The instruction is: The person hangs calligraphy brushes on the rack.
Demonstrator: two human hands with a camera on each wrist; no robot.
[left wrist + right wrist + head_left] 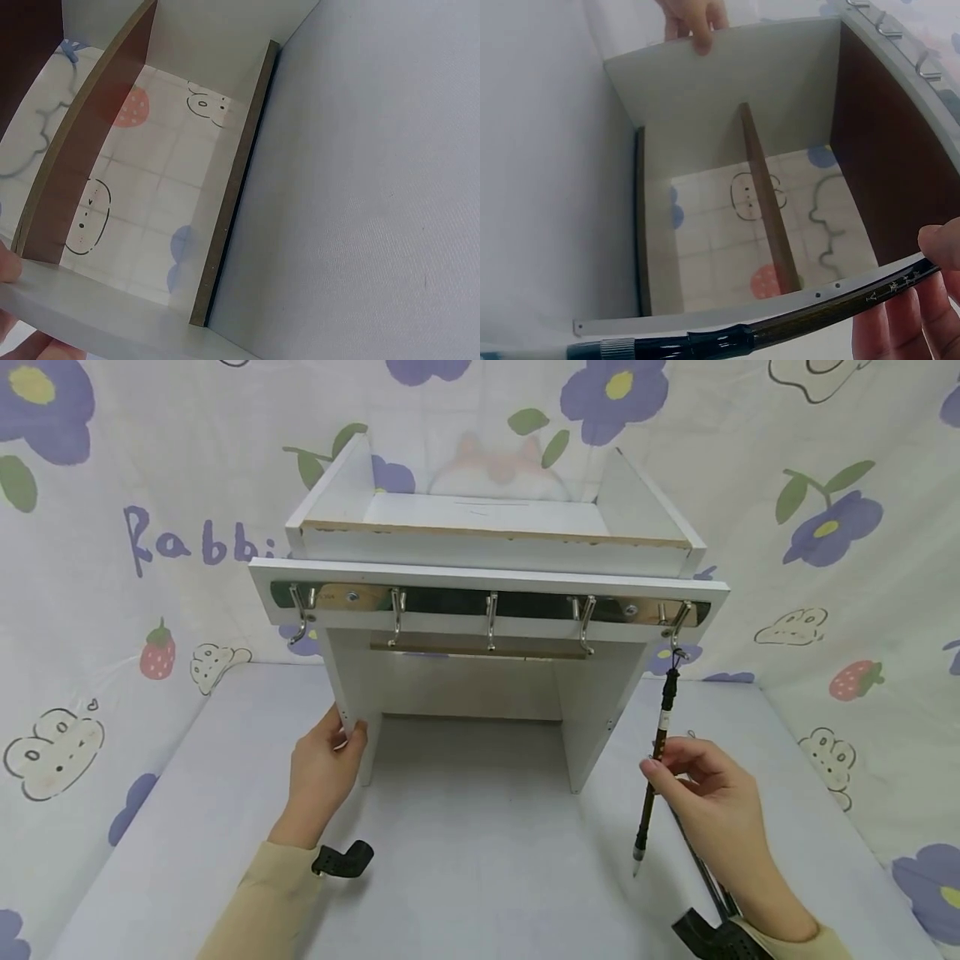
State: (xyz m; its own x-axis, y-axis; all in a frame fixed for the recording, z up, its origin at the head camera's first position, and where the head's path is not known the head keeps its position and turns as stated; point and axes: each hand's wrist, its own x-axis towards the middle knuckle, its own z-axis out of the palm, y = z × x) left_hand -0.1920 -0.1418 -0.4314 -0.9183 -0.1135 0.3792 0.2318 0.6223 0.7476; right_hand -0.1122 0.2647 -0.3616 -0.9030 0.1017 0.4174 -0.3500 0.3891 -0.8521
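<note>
A small white shelf rack [480, 571] stands on the table, with a metal strip of several hooks [491, 620] along its front. My left hand [324, 768] grips the front edge of the left side panel [348, 693], thumb in front. A dark writing brush [647, 814] hangs upright, slightly tilted, its loop at the rightmost hook [681, 620] and its pale tip downward. With thumb and fingers, my right hand [708, 789] pinches the middle of the brush handle. Close up in the right wrist view, pale characters show on the handle [892, 291].
More dark, thin rods [701, 864] lie on the white tabletop [480, 877], partly hidden by my right hand and wrist. A crossbar [82, 127] spans the rack's inside. Behind the table hangs a patterned cloth [832, 410] with flowers and rabbits.
</note>
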